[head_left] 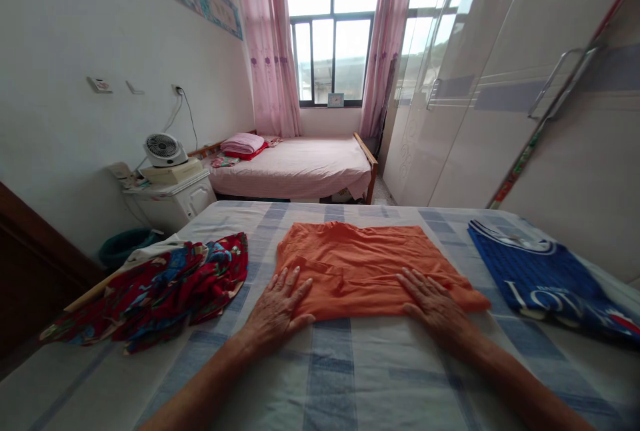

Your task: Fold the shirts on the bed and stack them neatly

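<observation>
An orange garment (365,261) lies spread and partly folded on the blue-and-white checked bed sheet (345,378) in front of me. My left hand (277,308) rests flat on its near left edge, fingers stretched out. My right hand (433,301) lies flat on its near right part, fingers apart. Neither hand grips anything.
A red flowered cloth (165,288) is heaped to the left of the garment, and a blue jersey (545,278) lies to the right. Beyond are a pink bed (300,164), a bedside cabinet with a fan (163,149), a white wardrobe (525,84) and a green bin (123,246).
</observation>
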Tool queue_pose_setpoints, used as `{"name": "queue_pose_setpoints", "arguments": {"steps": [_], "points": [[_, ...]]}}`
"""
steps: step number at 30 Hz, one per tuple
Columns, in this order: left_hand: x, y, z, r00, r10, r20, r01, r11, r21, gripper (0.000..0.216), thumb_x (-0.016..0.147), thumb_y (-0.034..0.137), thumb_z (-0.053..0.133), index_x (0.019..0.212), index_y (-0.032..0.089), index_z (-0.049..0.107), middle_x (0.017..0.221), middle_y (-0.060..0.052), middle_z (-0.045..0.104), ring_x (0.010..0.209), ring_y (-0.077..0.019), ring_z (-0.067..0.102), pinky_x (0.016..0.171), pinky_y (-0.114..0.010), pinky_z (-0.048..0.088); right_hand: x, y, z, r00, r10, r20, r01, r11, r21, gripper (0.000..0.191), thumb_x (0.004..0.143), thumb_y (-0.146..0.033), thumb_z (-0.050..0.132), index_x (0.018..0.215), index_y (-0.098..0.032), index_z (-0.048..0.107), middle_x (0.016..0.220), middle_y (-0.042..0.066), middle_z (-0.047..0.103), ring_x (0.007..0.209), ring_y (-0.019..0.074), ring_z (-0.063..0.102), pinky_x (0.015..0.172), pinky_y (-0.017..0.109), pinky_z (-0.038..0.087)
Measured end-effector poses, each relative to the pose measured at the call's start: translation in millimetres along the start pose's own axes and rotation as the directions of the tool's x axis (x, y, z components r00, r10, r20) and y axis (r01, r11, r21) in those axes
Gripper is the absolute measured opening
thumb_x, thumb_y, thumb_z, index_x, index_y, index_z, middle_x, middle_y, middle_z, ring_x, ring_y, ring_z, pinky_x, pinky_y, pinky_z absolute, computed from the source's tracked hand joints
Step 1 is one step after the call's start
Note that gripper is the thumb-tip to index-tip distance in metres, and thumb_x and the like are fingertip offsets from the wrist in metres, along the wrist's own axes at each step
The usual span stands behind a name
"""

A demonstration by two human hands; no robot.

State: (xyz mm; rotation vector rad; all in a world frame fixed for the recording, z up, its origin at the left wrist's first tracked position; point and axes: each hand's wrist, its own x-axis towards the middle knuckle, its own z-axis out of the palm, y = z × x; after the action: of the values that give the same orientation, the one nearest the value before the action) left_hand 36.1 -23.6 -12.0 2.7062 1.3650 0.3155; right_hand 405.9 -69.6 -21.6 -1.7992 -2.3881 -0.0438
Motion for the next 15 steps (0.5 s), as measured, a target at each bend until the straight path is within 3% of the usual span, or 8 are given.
{"name": "queue_pose_setpoints", "arguments": {"steps": [3, 7, 9, 11, 15], "points": [[-6, -6, -8, 0.998, -0.06, 0.034, 0.062, 0.996, -0.059, 0.066, 0.082, 0.063, 0.042, 0.138, 0.027, 0.039, 0.148, -0.012, 0.028, 0.136, -0.0316, 0.024, 0.108, -0.05, 0.023, -9, 55, 10, 0.975, 0.211, -0.071, -0.217, 0.972, -0.086, 0.059, 0.089, -0.05, 0.03, 0.136, -0.017, 0.043, 0.143, 0.01, 0.036, 0.133, 0.0247, 0.031, 0.108, 0.046, 0.027], [14, -21, -29, 0.982, -0.181, -0.055, 0.167, 0.965, -0.2, 0.043, 0.089, 0.047, 0.037, 0.12, 0.027, 0.059, 0.13, -0.007, 0.056, 0.122, -0.0224, 0.048, 0.102, -0.036, 0.034, -2, 109, 4, 0.991, 0.114, -0.074, -0.125, 0.979, -0.164, 0.043, 0.087, -0.033, 0.032, 0.115, -0.019, 0.061, 0.131, 0.012, 0.052, 0.122, 0.0275, 0.046, 0.098, 0.045, 0.039], [37, -35, -36, 0.953, -0.267, -0.141, 0.229, 0.944, -0.239, 0.038, 0.088, 0.039, 0.04, 0.117, 0.025, 0.061, 0.127, -0.007, 0.057, 0.119, -0.0218, 0.05, 0.101, -0.033, 0.035, 17, 118, -4, 0.992, 0.092, -0.091, -0.105, 0.982, -0.155, 0.039, 0.085, -0.028, 0.034, 0.107, -0.021, 0.065, 0.126, 0.011, 0.057, 0.118, 0.0274, 0.05, 0.096, 0.043, 0.042], [64, -52, -39, 0.925, -0.336, -0.177, 0.286, 0.923, -0.259, 0.037, 0.084, 0.034, 0.045, 0.116, 0.021, 0.061, 0.129, -0.008, 0.055, 0.121, -0.0231, 0.048, 0.102, -0.033, 0.033, 43, 119, -11, 0.977, 0.181, -0.111, -0.193, 0.975, -0.11, 0.039, 0.085, -0.029, 0.035, 0.11, -0.02, 0.064, 0.125, 0.01, 0.058, 0.117, 0.0261, 0.051, 0.097, 0.041, 0.041], [114, -79, -36, 0.887, -0.444, -0.128, 0.394, 0.871, -0.295, 0.037, 0.079, 0.032, 0.052, 0.108, 0.014, 0.064, 0.115, -0.014, 0.063, 0.112, -0.0259, 0.054, 0.095, -0.031, 0.038, 99, 114, -14, 0.939, 0.327, -0.111, -0.334, 0.941, -0.051, 0.045, 0.086, -0.028, 0.032, 0.123, -0.019, 0.055, 0.128, 0.011, 0.055, 0.119, 0.0241, 0.049, 0.098, 0.04, 0.039]]}}
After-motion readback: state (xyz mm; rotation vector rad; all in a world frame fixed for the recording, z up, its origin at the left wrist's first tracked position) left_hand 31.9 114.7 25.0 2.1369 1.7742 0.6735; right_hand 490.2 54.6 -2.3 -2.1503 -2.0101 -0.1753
